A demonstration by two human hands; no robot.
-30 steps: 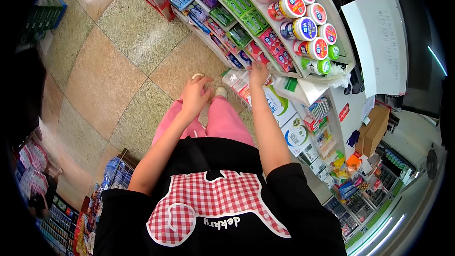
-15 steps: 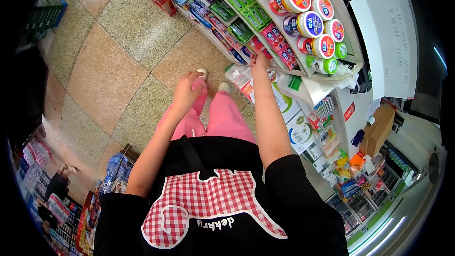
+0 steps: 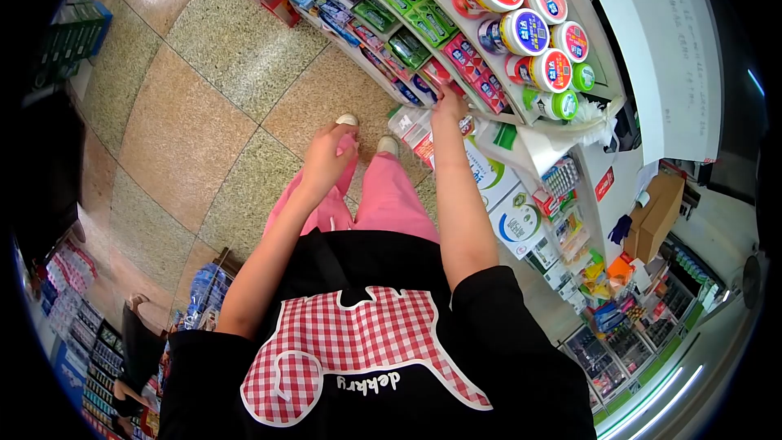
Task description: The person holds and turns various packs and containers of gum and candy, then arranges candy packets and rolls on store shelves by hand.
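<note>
Head view showed the right hand at the low front of the shelf, its fingers at the red pack, which lay in its row beside the pink packs. Whether that grip had closed on the pack, I could not tell. No pack was visibly lifted clear; those near the hand lay in rows, the tubs stacked above. The left hand hung curled before the trousers, its grip too hidden to judge.
</note>
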